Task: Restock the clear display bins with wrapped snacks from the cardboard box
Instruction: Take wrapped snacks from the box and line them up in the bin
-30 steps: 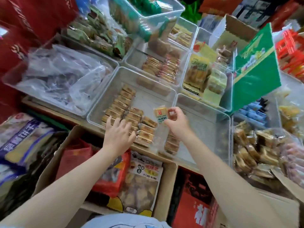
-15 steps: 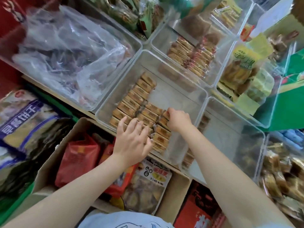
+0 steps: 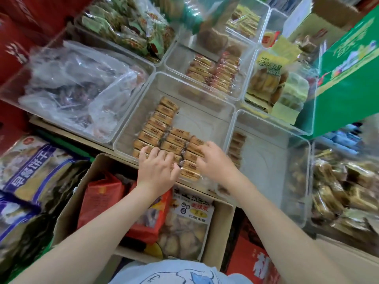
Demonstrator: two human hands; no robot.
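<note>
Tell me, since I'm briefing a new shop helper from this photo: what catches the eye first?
First, the two hands, left hand and right hand, resting on neat rows of brown wrapped snacks at the near end of the middle clear bin. Below them an open cardboard box holds red and printed snack bags. To the far right stands a bright green carton.

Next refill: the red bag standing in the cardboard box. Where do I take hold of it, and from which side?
Judging by its pose, grip the red bag at its upper edge, coming straight down from above. It stands upright in the cardboard box, whose wall and the neighbouring packs close off its sides; only the top is exposed.
</note>
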